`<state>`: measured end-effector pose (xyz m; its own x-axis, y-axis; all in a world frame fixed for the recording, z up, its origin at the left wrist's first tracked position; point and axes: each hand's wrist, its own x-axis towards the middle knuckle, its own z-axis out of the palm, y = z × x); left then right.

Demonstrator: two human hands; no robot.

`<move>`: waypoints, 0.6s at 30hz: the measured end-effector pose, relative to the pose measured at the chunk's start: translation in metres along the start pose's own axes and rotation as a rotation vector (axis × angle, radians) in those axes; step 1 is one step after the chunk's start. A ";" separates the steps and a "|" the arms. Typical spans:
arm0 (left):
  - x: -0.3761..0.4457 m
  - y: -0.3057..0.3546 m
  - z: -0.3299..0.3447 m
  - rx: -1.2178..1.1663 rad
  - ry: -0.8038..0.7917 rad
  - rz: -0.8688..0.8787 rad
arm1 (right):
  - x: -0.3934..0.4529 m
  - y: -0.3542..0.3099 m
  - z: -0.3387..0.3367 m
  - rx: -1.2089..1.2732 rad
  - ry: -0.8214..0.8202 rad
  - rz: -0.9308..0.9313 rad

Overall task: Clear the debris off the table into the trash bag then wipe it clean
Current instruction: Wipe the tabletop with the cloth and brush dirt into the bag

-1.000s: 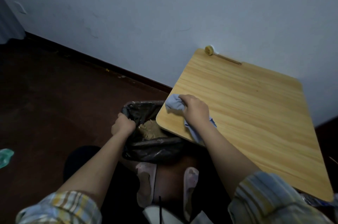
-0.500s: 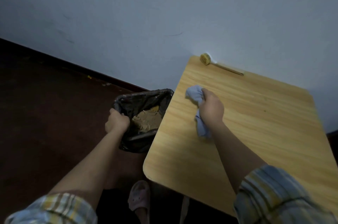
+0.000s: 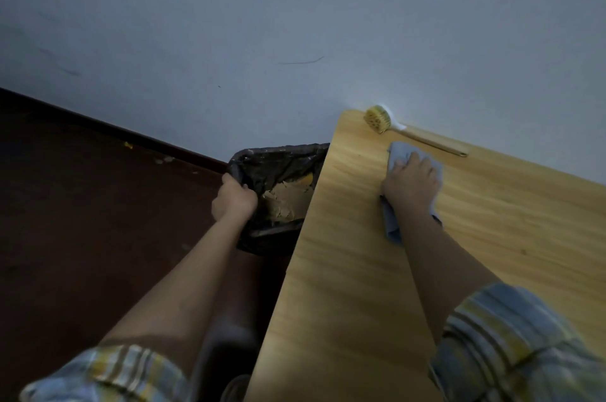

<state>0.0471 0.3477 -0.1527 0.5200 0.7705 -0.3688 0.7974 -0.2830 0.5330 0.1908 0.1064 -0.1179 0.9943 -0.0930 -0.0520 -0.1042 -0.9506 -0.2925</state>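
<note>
A light wooden table [image 3: 344, 270] fills the right half of the view. My right hand [image 3: 410, 185] presses a pale blue cloth [image 3: 401, 152] flat onto the tabletop near the far edge, fingers spread over it. The cloth's tail trails back under my wrist. My left hand [image 3: 233, 200] grips the rim of a black trash bag [image 3: 262, 162] held open just beside the table's left edge. Brown crumbled debris [image 3: 288, 196] lies inside the bag.
A dish brush [image 3: 380, 119] with a yellow head and a long wooden handle lies at the table's far edge against the pale wall. Dark red floor spreads to the left, with small scraps [image 3: 128, 145] near the baseboard.
My right hand has slid the cloth from the table's near left corner across to the far edge beside the brush. My left hand keeps its grip on the bag's rim.
</note>
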 end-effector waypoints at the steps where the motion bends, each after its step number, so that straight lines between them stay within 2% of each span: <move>1: 0.004 0.004 0.002 0.002 -0.009 0.008 | 0.001 -0.007 0.004 -0.019 -0.002 -0.024; 3: 0.010 0.010 0.003 0.008 -0.028 0.016 | -0.001 -0.022 0.013 -0.035 -0.011 -0.109; 7: 0.018 0.017 -0.001 0.027 -0.043 0.019 | -0.029 -0.071 0.035 0.206 -0.066 -0.267; 9: 0.019 0.018 -0.005 0.029 -0.040 0.017 | -0.055 -0.098 0.046 0.248 -0.130 -0.416; 13: 0.013 0.012 -0.018 0.012 -0.040 0.026 | -0.089 -0.126 0.050 -0.053 -0.180 -0.795; 16: 0.007 0.008 -0.025 0.013 -0.030 0.027 | -0.078 -0.116 0.025 -0.087 -0.054 -0.830; 18: 0.000 0.008 -0.027 0.009 -0.021 0.039 | -0.064 -0.090 0.000 -0.022 0.020 -0.751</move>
<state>0.0450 0.3614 -0.1280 0.5569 0.7467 -0.3638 0.7792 -0.3179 0.5402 0.1368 0.1981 -0.0878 0.7982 0.5774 0.1715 0.6023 -0.7665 -0.2228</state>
